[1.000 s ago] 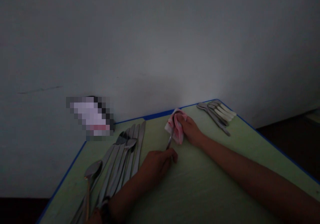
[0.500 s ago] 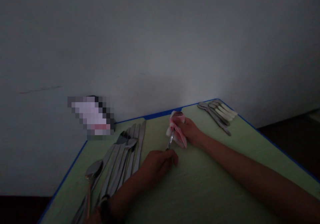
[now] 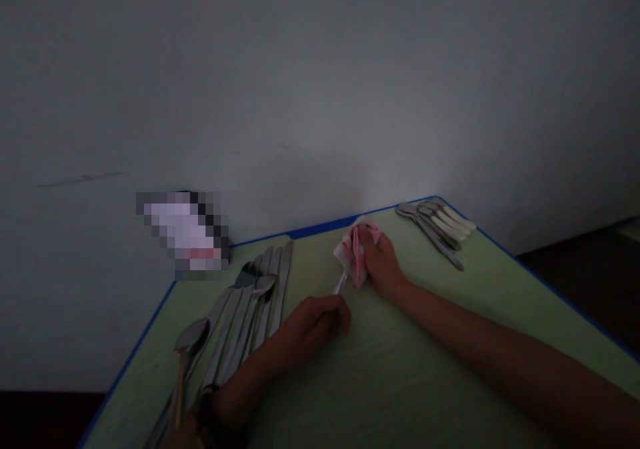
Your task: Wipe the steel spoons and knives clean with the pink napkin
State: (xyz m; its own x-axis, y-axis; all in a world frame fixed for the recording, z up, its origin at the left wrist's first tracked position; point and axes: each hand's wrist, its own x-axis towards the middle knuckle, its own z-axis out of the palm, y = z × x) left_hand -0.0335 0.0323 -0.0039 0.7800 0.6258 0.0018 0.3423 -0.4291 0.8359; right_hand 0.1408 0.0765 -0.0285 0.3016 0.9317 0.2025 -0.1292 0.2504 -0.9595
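Left hand: 1, fingers curled shut on handle of 1 metal utensil.
Right hand: 1, pinching 1 pink-white cloth.
Utensil: between hands, far end hidden in cloth.
Left-side cutlery: several, overlapping, exact count unclear; 1 big spoon beside.
Right-side cutlery: at least 3 white-handled, more all-metal.
Table: 1, green, blue-edged.
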